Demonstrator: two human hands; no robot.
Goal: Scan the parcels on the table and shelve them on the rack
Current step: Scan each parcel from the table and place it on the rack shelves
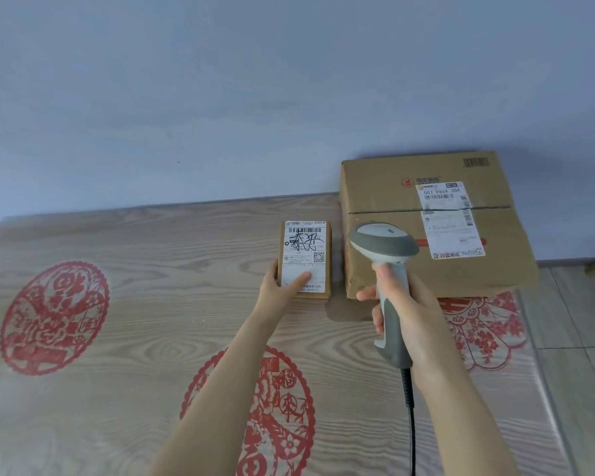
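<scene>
- Two parcels sit on the table (117, 304): the big carton (409, 273) stands at the back right against the wall, and the small parcel (305, 259) lies just left of it, close but not touching.
- You have the small parcel flat with its label (303, 249) facing up and the barcode at the far end, which looks meant to give the reader a clear view of it.
- Your left hand (279, 286) holds the near left corner of the small parcel. The thumb (301, 280) lies flat on the lower part of the label; the other fingers tuck along the left edge, mostly hidden. The grip seems intended to steady the parcel while leaving the barcode uncovered.
- Your right hand (406, 304) wraps the handle of the scanner (383, 240), raised in front of the carton's near face. The head tips forward and down.
- One fingertip (364, 296) shows at the handle's left side, by the trigger; whether it presses, you cannot tell from here.
- A dark cable (410, 424) runs from the handle's base back toward you.
- No rack is in view, and both parcels are on the table, so shelving appears not yet begun.
</scene>
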